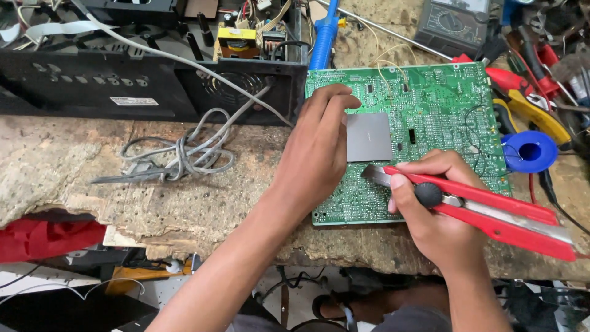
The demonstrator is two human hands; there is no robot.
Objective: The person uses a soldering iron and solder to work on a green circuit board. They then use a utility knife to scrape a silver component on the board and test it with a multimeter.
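A green circuit board (430,117) is laid flat near the front edge of a worn, pitted tabletop (203,197), and it is pressed down by the left hand (316,154), whose palm is spread over the board's left part with the fingers curled at the upper edge of a grey square plate (367,136) on the board. Nothing is clasped by that hand; its grip is loose and flattened against the board. A red utility knife (491,209) is held firmly in the closed grip of the right hand (433,206), with the thumb laid beside the black knob on the handle. The metal blade (373,174) is extended to the left and is set just below the lower edge of the grey plate, close to the left hand's side. Behind the board, an open black case (153,74) is seen with a yellow part and wiring inside it, and a bundle of grey cable (184,150) is trailed from it across the tabletop. To the right of the board, a blue spool (530,150) and red and yellow tools are heaped together.
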